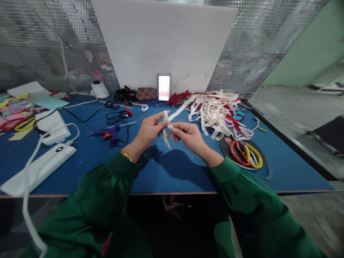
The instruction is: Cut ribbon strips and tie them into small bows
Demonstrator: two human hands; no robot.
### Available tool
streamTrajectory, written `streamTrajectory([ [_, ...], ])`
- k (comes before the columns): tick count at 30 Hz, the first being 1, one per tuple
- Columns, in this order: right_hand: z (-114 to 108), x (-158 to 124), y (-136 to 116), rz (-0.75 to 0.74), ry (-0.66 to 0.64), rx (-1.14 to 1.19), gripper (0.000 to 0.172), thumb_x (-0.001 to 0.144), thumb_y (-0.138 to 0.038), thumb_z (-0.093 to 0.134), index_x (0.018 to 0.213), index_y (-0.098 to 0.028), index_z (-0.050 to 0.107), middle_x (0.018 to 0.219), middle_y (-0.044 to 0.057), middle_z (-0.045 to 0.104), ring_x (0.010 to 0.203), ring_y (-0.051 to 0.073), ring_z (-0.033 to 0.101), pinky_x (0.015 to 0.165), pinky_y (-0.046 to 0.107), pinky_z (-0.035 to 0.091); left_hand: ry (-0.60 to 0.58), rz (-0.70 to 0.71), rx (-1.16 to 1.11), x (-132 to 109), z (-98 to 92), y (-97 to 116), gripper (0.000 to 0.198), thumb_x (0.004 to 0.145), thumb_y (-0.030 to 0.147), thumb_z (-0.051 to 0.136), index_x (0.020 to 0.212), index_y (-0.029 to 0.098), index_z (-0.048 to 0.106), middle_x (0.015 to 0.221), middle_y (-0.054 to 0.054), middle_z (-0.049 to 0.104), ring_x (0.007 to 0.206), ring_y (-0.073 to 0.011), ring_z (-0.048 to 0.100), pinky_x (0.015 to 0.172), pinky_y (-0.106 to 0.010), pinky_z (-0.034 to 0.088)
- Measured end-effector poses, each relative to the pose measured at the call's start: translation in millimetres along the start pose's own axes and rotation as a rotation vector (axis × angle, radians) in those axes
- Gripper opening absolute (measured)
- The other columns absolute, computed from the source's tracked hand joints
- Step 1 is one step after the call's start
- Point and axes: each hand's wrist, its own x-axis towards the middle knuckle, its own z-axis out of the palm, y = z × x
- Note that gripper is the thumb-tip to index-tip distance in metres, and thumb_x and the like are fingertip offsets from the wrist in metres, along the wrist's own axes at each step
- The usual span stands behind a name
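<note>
Over the middle of the blue table, my left hand (151, 129) pinches a white ribbon (178, 111) between thumb and fingers. Close beside it, my right hand (189, 137) grips the same ribbon, its fingertips almost touching the left ones. One length of the ribbon runs back to a tangled heap of white and red ribbons (211, 111). A short end hangs down below my fingers, and another piece sticks up above my left thumb. Whether these are one strip or two crossed strips, I cannot tell.
Scissors with red and yellow handles (245, 154) lie on a black disc at right. A blue glue gun (109, 132) rests at left, near a white power bank (40, 168) with a cable. A lit phone (164, 87) leans against the white board (163, 43) at the back.
</note>
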Motion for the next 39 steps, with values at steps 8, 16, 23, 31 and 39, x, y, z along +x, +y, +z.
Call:
streamTrajectory([
  [8,-3.0,1.9,-5.6,0.037,0.057,0.045,0.029,0.081,-0.045,0.07,0.091,-0.017,0.073,0.067,0.0,0.068,0.049,0.009,0.055,0.051,0.025,0.047,0.051,-0.024,-0.064,0.8,-2.6,1.1,0.056,0.079,0.031,0.073,0.132,0.018,0.063,0.078,-0.002,0.072,0.053,-0.0103,0.061,0.05,-0.022,0.042],
  [16,-25.8,12.8,13.3,0.078,0.301,-0.207,0.021,0.084,-0.038,0.063,0.08,-0.018,0.067,0.07,0.002,0.069,0.049,0.01,0.056,0.051,0.026,0.044,0.122,-0.112,-0.221,1.3,-7.9,6.7,0.051,0.077,0.031,0.076,0.127,0.021,0.066,0.091,-0.006,0.076,0.058,-0.0112,0.064,0.06,-0.025,0.051],
  [23,-40.6,18.0,21.0,0.048,0.365,-0.339,0.015,0.084,-0.029,0.057,0.081,-0.018,0.067,0.073,0.002,0.071,0.058,0.011,0.063,0.058,0.026,0.046,0.102,-0.146,-0.203,0.3,-8.3,6.6,0.034,0.076,0.033,0.077,0.105,0.015,0.075,0.089,-0.009,0.076,0.057,-0.0099,0.061,0.053,-0.024,0.044],
  [31,-45.0,19.2,23.0,0.039,0.411,-0.344,0.015,0.084,-0.03,0.056,0.083,-0.018,0.067,0.078,0.003,0.072,0.061,0.012,0.065,0.064,0.029,0.049,0.088,-0.162,-0.199,1.2,-8.8,4.9,0.029,0.075,0.034,0.078,0.098,0.017,0.076,0.091,-0.009,0.076,0.056,-0.0092,0.06,0.051,-0.024,0.04],
  [39,-45.9,21.2,24.5,0.09,0.444,-0.259,0.018,0.082,-0.032,0.058,0.083,-0.017,0.067,0.079,0.005,0.073,0.06,0.011,0.065,0.061,0.028,0.048,0.066,-0.16,-0.204,1.4,-8.3,3.2,0.028,0.076,0.035,0.078,0.096,0.017,0.077,0.089,-0.008,0.076,0.056,-0.0086,0.059,0.05,-0.023,0.038],
])
